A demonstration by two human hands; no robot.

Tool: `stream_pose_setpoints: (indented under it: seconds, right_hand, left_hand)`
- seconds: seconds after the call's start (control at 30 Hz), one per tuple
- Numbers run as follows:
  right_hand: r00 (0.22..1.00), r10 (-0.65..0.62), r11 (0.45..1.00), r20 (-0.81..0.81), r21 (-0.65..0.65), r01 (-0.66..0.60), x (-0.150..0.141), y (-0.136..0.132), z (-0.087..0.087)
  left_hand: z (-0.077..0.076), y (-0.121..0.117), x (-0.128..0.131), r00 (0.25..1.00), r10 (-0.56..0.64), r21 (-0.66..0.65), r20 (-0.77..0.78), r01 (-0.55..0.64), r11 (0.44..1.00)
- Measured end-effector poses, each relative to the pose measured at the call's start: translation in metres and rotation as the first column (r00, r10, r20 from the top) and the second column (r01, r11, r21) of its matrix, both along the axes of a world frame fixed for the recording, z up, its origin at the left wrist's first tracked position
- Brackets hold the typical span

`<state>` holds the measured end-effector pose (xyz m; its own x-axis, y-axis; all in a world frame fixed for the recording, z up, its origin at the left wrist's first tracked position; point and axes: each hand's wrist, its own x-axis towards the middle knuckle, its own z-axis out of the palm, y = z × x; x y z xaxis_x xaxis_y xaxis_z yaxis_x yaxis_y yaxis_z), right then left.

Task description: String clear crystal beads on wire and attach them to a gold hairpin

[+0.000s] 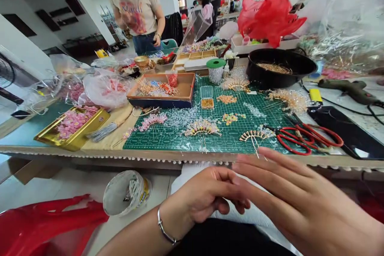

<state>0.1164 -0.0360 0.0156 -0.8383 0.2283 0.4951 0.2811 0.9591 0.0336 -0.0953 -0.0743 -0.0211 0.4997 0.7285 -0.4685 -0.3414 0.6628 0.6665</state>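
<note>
My left hand (pixel 210 194) is below the table edge over my lap, its fingers curled inward; whether they hold anything is hidden. My right hand (pixel 295 198) lies just to its right with fingers stretched out flat toward the left, overlapping the left fingertips. Right above the hands, on the green cutting mat (pixel 228 138), lie a gold fan-shaped hairpin (pixel 253 136) and a beaded fan hairpin (pixel 201 128). Red-handled scissors (pixel 306 138) rest at the mat's right edge.
A wooden tray of beads (pixel 163 90), a gold tin of pink flowers (pixel 72 126), a black pan (pixel 280 68) and a glue gun (pixel 349 88) sit on the table. A white tub (pixel 126 192) stands on the floor. A person in a beige shirt (pixel 136 8) stands behind the table.
</note>
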Motion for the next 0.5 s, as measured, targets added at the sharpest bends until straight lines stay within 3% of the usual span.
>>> stream_pose_setpoints:
  seconds: [0.2, 0.5]
  right_hand:
    - [0.987, 0.049, 0.934, 0.153, -0.356, 0.009, -0.005, 0.014, -0.017]
    - [0.998, -0.048, 0.886, -0.039, -0.463, 0.025, -0.006, 0.021, -0.033]
  left_hand:
    - [-0.004, 0.001, -0.002, 0.999, -0.049, -0.029, -0.005, 0.049, 0.998]
    - [-0.007, 0.001, 0.004, 0.995, -0.100, 0.015, 0.010, 0.099, 0.995]
